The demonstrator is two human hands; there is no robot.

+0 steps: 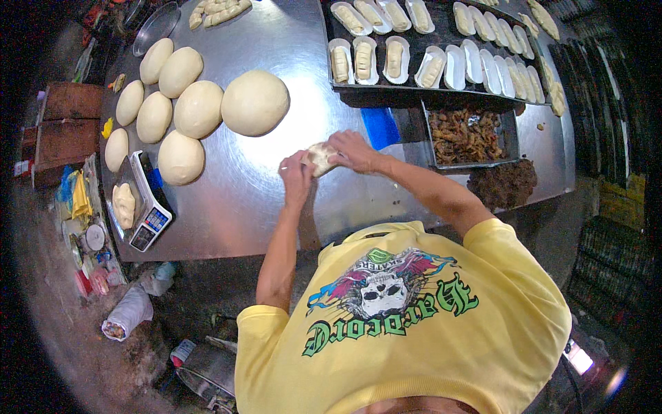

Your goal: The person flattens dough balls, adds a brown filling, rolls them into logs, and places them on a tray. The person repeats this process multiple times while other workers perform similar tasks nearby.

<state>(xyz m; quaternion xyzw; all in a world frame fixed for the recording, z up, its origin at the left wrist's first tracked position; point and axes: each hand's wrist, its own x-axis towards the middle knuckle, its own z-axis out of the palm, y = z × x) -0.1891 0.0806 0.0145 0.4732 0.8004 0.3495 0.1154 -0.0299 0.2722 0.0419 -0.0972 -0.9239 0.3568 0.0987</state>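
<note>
Between my two hands, over the metal table, is a small pale piece of dough [319, 159], a little blurred. My left hand [295, 176] grips its left end with bent fingers. On the right end, my right hand [354, 150] has its fingers closed over the dough. The undersides of the fingers and the far face of the piece are hidden. Beyond my left hand rests a large round ball of dough [255, 103]. A blue scraper-like flat piece [380, 128] lies just past my right hand.
A metal tray of dark brown shredded filling [466, 135] stands right, with a dark crumbly heap [503, 185] before it. Behind is a black tray [386, 90] with shaped dough in white paper cups. Several dough balls [198, 109] and a digital scale [152, 219] holding dough [124, 205] occupy the left.
</note>
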